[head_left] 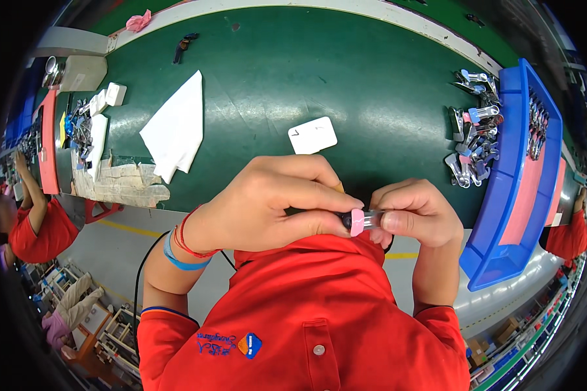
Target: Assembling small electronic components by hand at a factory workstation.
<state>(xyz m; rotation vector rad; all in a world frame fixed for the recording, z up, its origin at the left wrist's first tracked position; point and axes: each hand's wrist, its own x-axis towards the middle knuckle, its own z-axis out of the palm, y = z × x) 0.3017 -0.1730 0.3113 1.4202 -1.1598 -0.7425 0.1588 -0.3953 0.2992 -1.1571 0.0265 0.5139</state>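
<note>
Just above the table's front edge, both of my hands hold one small piece with a dark end, a pink band (pixel 357 223) and a shiny metal end. I cannot make out its exact kind. The thumb and fingers of my left hand (pixel 277 202) pinch the dark end beside the pink band. On the other side, my right hand (pixel 416 212) pinches the metal end between thumb and fingers. My fingers partly hide both ends. Beyond my hands lies a white card (pixel 312 135) with small dark marks.
A blue tray (pixel 502 189) with rows of small pieces stands at the right, beside a loose pile of similar pieces (pixel 479 130). White cloth (pixel 176 127), white boxes (pixel 107 98) and another pile (pixel 81 130) lie left. A dark item (pixel 184 47) sits far back.
</note>
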